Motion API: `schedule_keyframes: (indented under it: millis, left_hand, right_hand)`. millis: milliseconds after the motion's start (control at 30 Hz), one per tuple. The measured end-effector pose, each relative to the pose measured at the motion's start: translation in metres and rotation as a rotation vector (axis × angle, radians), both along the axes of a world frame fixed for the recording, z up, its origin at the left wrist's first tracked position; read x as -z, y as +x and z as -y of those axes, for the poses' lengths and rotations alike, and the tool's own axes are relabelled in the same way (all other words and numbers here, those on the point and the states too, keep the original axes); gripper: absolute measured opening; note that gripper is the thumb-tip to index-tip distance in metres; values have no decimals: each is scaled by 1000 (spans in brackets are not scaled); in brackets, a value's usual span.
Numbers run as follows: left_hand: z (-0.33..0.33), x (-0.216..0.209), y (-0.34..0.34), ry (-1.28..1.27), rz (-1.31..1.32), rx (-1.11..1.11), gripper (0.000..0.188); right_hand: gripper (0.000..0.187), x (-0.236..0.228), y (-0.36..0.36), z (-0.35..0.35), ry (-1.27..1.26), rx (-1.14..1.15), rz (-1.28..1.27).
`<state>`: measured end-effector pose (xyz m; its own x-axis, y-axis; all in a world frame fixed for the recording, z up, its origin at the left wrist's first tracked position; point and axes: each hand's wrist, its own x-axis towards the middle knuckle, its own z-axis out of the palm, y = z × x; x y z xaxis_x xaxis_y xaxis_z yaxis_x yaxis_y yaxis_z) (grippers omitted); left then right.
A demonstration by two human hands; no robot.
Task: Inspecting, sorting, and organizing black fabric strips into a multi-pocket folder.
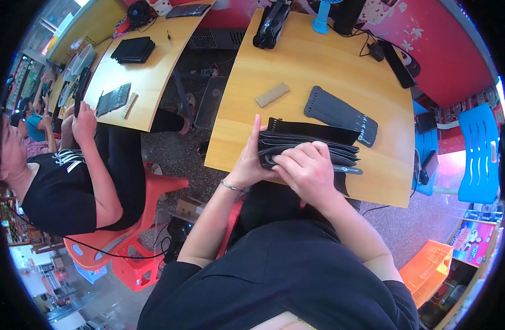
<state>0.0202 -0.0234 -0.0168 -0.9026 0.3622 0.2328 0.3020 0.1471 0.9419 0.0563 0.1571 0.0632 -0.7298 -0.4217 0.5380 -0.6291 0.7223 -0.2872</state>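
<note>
The left grip (pixel 250 163) is closed on the left end of the layered black pouch (pixel 313 140), with one digit extended straight along that end. The right grip (pixel 308 169) is closed on the near side of the same pouch, fingers bent and fingertips at the near left layers; the exact contact of the fingertips is partly hidden. The layered black pouch, the landmark for all positions below, is located at the near edge of the counter (pixel 236 110), its layers fanned apart.

Positions relative to the layered black pouch:
- Grey strip (pixel 347 170): projecting at the near right.
- Flat dark grey pieces (pixel 340 113): just beyond and to the right, lying on the counter, overlapped in a slanted stack.
- Brown block (pixel 273 94): beyond and to the left, lying flat, apart from the stack.
- Black bundle (pixel 272 25): well beyond, at the far left.
- Blue fan (pixel 320 22): well beyond, at the far side.
- Black adapter (pixel 376 52): beyond and to the right, with cable.
</note>
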Motion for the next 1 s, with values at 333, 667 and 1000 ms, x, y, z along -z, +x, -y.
schedule_keyframes:
  millis: [333,667,1000]
  left_hand:
    - [-5,-2,-3,65,14,-24,121]
    - [-10,-9,0,50,3,-56,129]
    - [-12,-8,-1,47,71,-57,131]
  right_hand:
    - [28,-8,5,-8,38,-47,13]
    - [29,-5,23,-27,94,100,11]
    - [26,-8,22,-34,86,164,65]
